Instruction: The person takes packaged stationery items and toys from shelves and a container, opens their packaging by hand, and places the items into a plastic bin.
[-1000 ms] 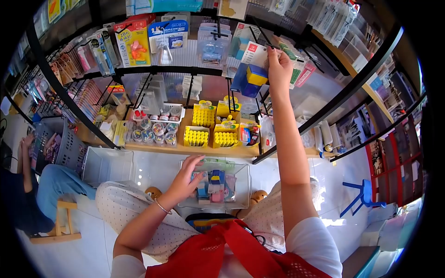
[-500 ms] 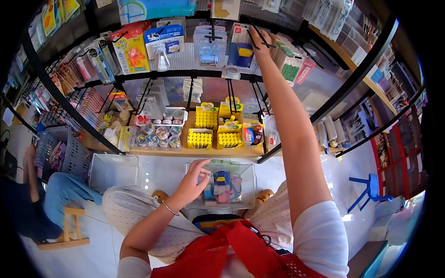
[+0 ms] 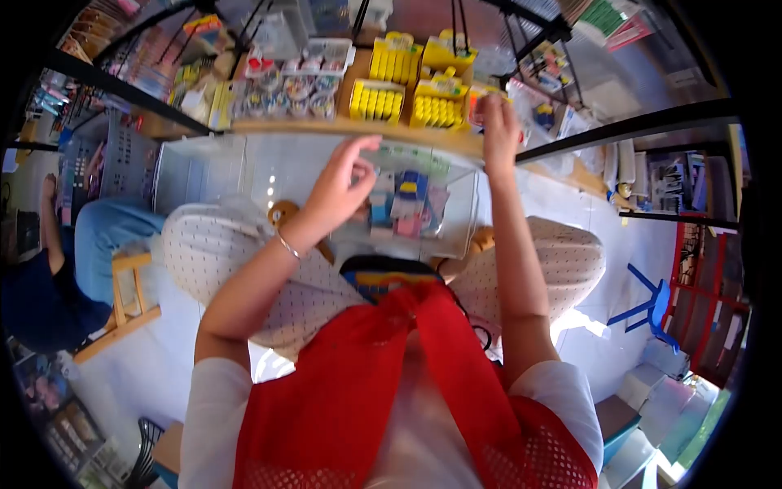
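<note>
Four yellow boxes (image 3: 379, 102) of yellow tubes stand on the wooden shelf (image 3: 326, 127) ahead of you, with clear round tubs (image 3: 297, 96) to their left. A black post (image 3: 635, 126) slants across on your right, its lower end just beside your right wrist. To your left are a second clear bin (image 3: 199, 171), a grey basket (image 3: 126, 155) and another person in blue jeans (image 3: 114, 236), near a wooden stool (image 3: 130, 301). A blue chair (image 3: 654, 306) stands well apart on the right.

The clear bin (image 3: 462, 216) sits on the floor between your feet; inside it lie a blue-and-yellow packet (image 3: 410, 187) and some pink packets (image 3: 409, 222).

Your left hand (image 3: 344, 186) hangs over the bin's left side, elbow bent, fingers loosely curled and parted from the thumb, holding nothing. Your right arm reaches forward, and your right hand (image 3: 500, 134) points its fingers toward the shelf edge beside the yellow boxes. Those fingers are blurred, so you cannot tell whether they grip anything.
</note>
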Motion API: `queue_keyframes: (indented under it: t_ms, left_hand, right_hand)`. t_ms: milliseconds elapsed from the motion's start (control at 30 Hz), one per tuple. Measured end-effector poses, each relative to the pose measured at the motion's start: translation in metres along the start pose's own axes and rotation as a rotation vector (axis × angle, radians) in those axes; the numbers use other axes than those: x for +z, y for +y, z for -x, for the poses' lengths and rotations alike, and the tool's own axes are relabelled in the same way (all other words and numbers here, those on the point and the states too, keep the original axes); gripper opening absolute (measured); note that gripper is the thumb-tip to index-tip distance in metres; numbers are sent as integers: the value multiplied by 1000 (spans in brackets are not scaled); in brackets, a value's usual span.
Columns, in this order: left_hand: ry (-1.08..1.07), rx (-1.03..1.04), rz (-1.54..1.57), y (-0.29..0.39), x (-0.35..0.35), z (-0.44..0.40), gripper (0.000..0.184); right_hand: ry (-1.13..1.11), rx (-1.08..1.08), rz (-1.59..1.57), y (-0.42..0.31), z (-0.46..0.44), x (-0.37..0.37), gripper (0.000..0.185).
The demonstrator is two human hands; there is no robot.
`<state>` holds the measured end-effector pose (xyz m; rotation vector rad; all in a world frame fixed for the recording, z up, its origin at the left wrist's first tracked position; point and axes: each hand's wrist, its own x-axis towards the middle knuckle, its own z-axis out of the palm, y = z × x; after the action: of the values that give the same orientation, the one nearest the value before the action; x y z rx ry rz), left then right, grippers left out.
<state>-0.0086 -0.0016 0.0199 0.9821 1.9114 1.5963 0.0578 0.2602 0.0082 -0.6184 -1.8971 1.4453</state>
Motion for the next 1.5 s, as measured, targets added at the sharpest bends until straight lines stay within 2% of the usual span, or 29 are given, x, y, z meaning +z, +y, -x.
queue_keyframes:
  t_ms: [67, 133, 200, 300, 400, 500, 600, 700, 800, 900, 933, 967, 1000, 1067, 1100, 1200, 1267, 1333, 1400, 1433, 1467, 1500]
  left_hand:
    - [36, -42, 39, -8, -1, -3, 42]
    - [45, -82, 112, -15, -2, -8, 42]
    - [43, -124, 167, -19, 2, -6, 42]
    - [44, -147, 196, -17, 3, -10, 43]
    - [49, -134, 186, -20, 4, -9, 43]
    - [31, -141, 148, -25, 5, -10, 43]
    - [28, -171, 153, -25, 9, -9, 40]
    - [-64, -178, 95, -25, 14, -9, 35]
    - [-162, 299, -402, -25, 21, -12, 24]
    - [-279, 345, -555, -22, 31, -10, 29]
    - [-315, 360, -608, -21, 32, -11, 31]
    - [-376, 253, -586, -20, 29, -12, 25]
    - [-348, 226, -539, -16, 27, -14, 23]
    - [-291, 180, -452, -4, 20, -17, 20]
    - [-182, 165, -377, -1, 17, -17, 14]
    - [127, 84, -178, 2, 7, -13, 8]
    - [247, 16, 9, 7, 4, -9, 5]
    - [282, 54, -2, 13, 3, -7, 8]
    - [297, 276, 131, -1, 6, -16, 15]
    - [315, 308, 145, 5, 7, -21, 17]
    - [332, 330, 158, 14, 6, -22, 18]
    - [348, 341, 170, 18, 6, -22, 20]
  right_hand:
    - [-183, 275, 258, 81, 45, 3, 34]
    - [-465, 320, 496, 168, 88, 10, 36]
    - [-492, 393, 924, 195, 115, 20, 37]
    - [-382, 745, 409, 242, 141, 29, 35]
    - [-370, 532, 602, 263, 164, 35, 31]
    - [-294, 802, 378, 267, 164, 31, 27]
    - [-293, 715, 447, 266, 152, 20, 23]
    - [-503, 680, 383, 189, 109, 4, 23]
    - [-779, 390, 564, 86, 73, 2, 21]
    - [-875, 53, 577, 2, 68, 11, 20]
    - [-894, 42, 542, -20, 68, 14, 19]
    - [-915, 31, 508, -40, 69, 16, 19]
    - [-936, 19, 475, -52, 72, 17, 18]
    - [-822, -68, 363, -62, 76, 18, 17]
    - [-761, -119, 307, -68, 77, 18, 17]
    - [-313, -158, 249, -71, 83, 11, 22]
    - [-362, -36, 318, -42, 86, 0, 25]
    - [-421, 98, -14, -67, 85, 8, 20]
    - [-404, 121, -257, -77, 70, 21, 17]
    - [-393, 27, -226, -85, 60, 23, 16]
    - [-310, -197, 22, -96, 44, 21, 18]
    - [-229, -245, 66, -103, 23, 17, 19]
